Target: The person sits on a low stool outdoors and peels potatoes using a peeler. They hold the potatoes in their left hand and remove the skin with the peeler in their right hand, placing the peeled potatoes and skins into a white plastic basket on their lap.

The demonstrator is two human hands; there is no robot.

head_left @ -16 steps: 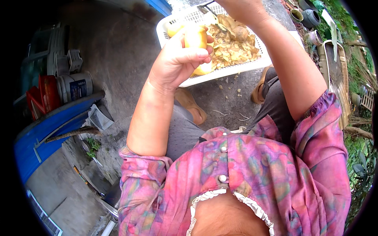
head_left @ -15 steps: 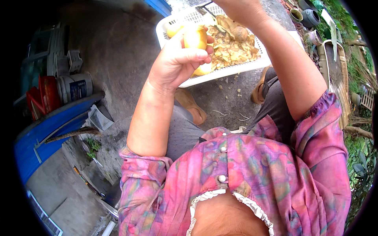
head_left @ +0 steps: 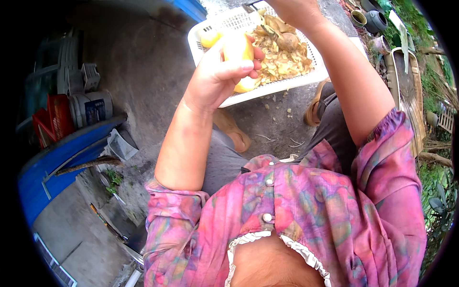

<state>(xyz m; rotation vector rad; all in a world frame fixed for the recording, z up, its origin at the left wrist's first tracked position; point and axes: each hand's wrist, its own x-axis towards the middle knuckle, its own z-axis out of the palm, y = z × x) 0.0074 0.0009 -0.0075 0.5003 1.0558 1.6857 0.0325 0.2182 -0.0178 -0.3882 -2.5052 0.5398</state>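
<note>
My left hand (head_left: pixel 222 69) is closed around a peeled yellow potato (head_left: pixel 237 48), held above the left side of a white plastic basket (head_left: pixel 273 90). At the top edge, my right hand (head_left: pixel 296 12) is partly cut off by the picture. A dark-framed peeler (head_left: pixel 251 6) sticks out to its left; the fingers on its handle are out of view. Inside the basket lie a heap of potato peels (head_left: pixel 282 62) and a brown unpeeled potato (head_left: pixel 288 42). Peeled potatoes (head_left: pixel 210 38) rest along the basket's left side, one of them partly under my left hand.
The basket stands in front of my feet on concrete ground (head_left: pixel 153 71) with a few scraps on it. Left are a red crate (head_left: pixel 60 115), a white bucket (head_left: pixel 99 106) and a dustpan (head_left: pixel 122 144). Pots (head_left: pixel 376 21) and a long trough (head_left: pixel 405 86) line the right.
The basket sits slightly further left in the picture. My right hand and the peeler have shifted a little; my left hand still holds the potato, slightly turned.
</note>
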